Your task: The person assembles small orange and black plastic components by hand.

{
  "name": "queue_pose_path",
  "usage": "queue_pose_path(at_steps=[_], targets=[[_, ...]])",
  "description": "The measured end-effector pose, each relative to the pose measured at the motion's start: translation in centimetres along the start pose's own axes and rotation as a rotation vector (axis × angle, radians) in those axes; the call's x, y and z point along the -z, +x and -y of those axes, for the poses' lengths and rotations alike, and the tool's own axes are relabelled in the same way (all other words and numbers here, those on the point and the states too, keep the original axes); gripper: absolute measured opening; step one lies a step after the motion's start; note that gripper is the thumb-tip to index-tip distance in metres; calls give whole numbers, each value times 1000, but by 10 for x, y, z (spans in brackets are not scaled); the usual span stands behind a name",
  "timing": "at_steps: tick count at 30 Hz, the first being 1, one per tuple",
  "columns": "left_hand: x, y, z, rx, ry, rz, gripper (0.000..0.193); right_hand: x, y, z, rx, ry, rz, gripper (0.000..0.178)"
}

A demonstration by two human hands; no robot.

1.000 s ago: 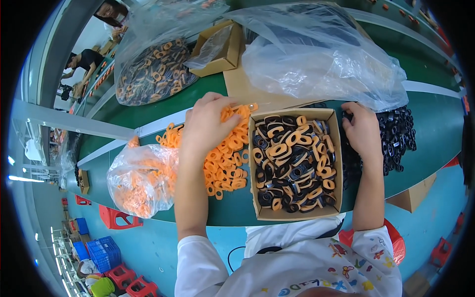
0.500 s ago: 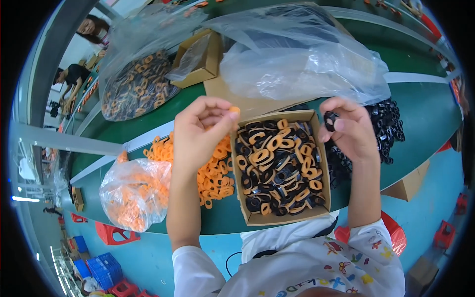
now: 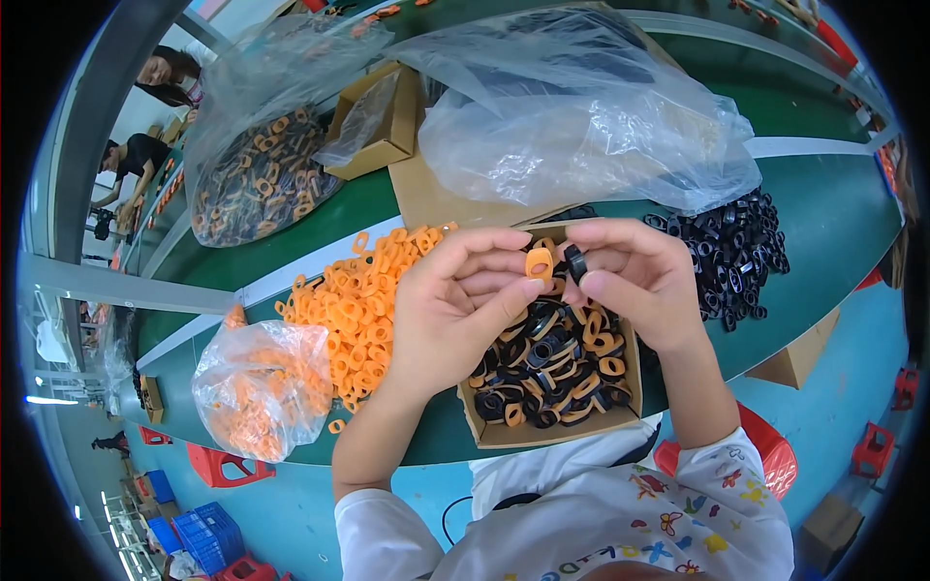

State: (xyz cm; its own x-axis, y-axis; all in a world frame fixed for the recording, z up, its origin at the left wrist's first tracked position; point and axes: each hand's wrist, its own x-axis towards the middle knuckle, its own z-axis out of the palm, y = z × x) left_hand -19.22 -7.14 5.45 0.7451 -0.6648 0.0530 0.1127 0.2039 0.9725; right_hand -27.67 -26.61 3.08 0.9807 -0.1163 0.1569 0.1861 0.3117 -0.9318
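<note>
Over the cardboard box my two hands have come close together. My left hand [image 3: 475, 295] pinches an orange oval plastic ring [image 3: 540, 263] between thumb and fingers, its opening facing me. In my right hand [image 3: 635, 276] a black oval plastic ring [image 3: 575, 262] is held edge-on, just beside the orange one; whether the two touch I cannot tell. Below them the open cardboard box [image 3: 635, 382] holds many black and orange rings joined in pairs [image 3: 552, 353]. My hands hide the far part of the box.
Loose orange rings [image 3: 363, 310] lie left of the box, beside a clear bag of orange pieces [image 3: 262, 387]. A heap of black rings [image 3: 731, 257] lies to the right. Farther back are a large clear plastic bag [image 3: 591, 136], a filled bag [image 3: 257, 184] and a small carton [image 3: 392, 126].
Both hands have moved inward and down, from either side of the box to above it. The orange and black rings are now side by side.
</note>
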Motion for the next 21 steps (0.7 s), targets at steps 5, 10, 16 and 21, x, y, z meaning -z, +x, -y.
queue_pose_path(at_steps=[5,10,16,21], targets=[[2,0,6,-58,67,35,34,-11,2,-8,152,-60,-14,37],[-1,-1,3,2,-48,20,29,-4,2,-7,442,-565,6,36],[7,0,5,66,-95,44,29,-9,5,-9,639,-748,-13,38],[7,0,3,94,-107,85,27,-9,6,-8,669,-733,-33,35]])
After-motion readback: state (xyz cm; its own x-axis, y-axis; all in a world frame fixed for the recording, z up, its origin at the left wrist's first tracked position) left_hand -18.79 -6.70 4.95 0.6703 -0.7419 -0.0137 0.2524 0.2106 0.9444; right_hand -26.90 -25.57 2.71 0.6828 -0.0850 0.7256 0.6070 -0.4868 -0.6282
